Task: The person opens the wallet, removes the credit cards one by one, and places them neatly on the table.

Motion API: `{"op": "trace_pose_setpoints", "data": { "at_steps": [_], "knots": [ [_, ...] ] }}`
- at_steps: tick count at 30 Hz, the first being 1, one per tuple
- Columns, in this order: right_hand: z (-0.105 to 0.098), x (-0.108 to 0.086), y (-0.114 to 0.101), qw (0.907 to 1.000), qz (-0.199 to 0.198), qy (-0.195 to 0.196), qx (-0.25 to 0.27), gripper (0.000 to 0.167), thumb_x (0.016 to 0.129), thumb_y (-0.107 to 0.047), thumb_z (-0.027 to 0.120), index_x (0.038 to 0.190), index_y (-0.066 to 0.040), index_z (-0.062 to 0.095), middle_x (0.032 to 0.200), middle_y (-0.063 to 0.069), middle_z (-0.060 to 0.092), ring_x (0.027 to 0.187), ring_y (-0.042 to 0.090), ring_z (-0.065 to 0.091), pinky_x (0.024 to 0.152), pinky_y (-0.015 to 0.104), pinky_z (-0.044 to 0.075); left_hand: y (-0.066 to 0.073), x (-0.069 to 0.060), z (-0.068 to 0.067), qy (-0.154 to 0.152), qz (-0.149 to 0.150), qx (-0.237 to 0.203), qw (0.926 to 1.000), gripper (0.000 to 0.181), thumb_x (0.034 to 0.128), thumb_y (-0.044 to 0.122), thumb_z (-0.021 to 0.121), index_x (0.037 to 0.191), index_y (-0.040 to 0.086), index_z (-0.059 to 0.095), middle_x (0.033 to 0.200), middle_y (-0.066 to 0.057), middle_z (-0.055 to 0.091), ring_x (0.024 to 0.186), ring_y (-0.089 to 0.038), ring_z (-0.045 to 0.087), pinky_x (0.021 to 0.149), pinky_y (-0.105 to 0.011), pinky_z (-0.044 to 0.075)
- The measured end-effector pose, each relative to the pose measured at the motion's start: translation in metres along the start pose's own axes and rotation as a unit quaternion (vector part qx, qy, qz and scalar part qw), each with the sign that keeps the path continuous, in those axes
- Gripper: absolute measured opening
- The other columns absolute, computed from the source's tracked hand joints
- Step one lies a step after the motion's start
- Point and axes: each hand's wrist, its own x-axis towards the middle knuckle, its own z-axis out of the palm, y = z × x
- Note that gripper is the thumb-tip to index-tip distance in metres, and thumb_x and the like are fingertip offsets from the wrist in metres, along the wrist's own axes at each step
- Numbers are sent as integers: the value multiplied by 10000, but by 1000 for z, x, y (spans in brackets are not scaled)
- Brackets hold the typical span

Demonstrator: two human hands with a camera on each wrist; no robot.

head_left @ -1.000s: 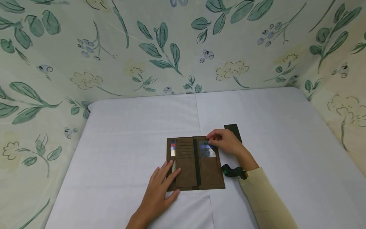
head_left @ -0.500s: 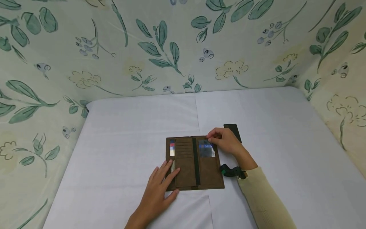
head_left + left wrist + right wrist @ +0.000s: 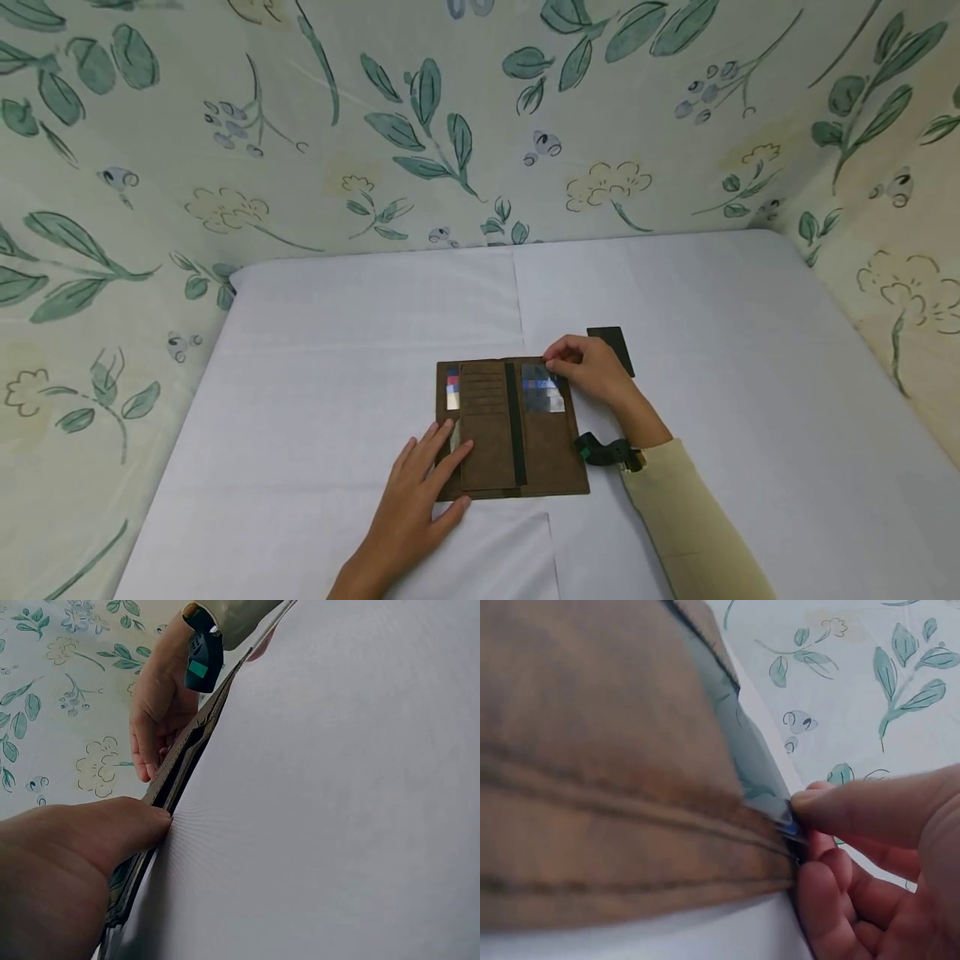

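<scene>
A brown bifold wallet (image 3: 551,458) lies spread open on the white cloth, with card slots on its left half and a dark band along the fold. My left hand (image 3: 412,487) rests on its lower left part, fingers fairly straight; in the left wrist view the thumb (image 3: 127,829) touches the wallet's edge. At the upper right, my right hand (image 3: 592,367) pinches the corner of a glossy card with blue on it (image 3: 542,392) at the clear window pocket. The right wrist view shows the thumb (image 3: 832,810) on that corner, fingers curled below.
A dark flat rectangular piece (image 3: 613,346) lies just behind the right hand. A red, blue and white card (image 3: 453,390) shows at the wallet's left edge. White cloth (image 3: 337,350) covers the table, and leaf-patterned fabric (image 3: 465,125) rises behind it.
The right thumb and fingers shift very slightly at the card's corner. The left hand and the wallet stay where they were.
</scene>
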Motion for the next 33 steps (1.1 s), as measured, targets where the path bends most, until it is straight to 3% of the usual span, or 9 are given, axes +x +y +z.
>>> {"op": "trace_pose_setpoints", "data": {
  "at_steps": [5,9,14,18,26,33],
  "knots": [
    [-3,-2,1,9993,-53,-2,-364,137,923,-113,624,998,-92,737,980,70,694,854,214,597,742,367,472,0,-1,1,6,13,0,10000,650,858,352,692,1446,215,452,1555,-109,299,1412,-344,284,1084,-588,233],
    [-11,-5,6,9972,-376,-181,-616,180,933,-127,619,1053,-108,751,1035,59,689,950,224,609,786,396,487,-1,-2,1,42,55,9,10000,648,859,350,690,1446,212,452,1550,-116,306,1406,-349,294,1075,-591,238],
    [-19,-7,11,9930,-862,-553,-589,199,918,-98,641,1084,-99,750,993,24,666,907,179,588,750,331,480,-2,-1,2,58,72,23,10000,649,860,352,689,1447,215,449,1552,-111,302,1407,-346,292,1071,-594,243],
    [-21,-7,11,9913,-981,-658,-574,208,910,-106,654,1095,-106,748,991,15,649,873,152,564,714,294,466,-2,-1,2,51,69,22,10000,651,859,350,690,1448,218,446,1553,-105,301,1408,-342,291,1071,-592,243],
    [-21,-7,11,9919,-976,-669,-465,164,898,-105,674,1033,-123,766,992,-1,659,899,152,579,740,308,481,-1,-1,1,-82,-72,-15,9999,649,868,369,677,1456,237,436,1569,-83,273,1426,-324,262,1101,-566,211],
    [-18,-6,8,9954,-558,-764,-150,113,882,-130,694,989,-110,726,915,-3,652,824,170,572,721,320,489,-1,-1,0,-131,-121,0,9998,645,870,379,669,1456,243,437,1574,-72,264,1430,-317,254,1109,-563,205]
  ]
}}
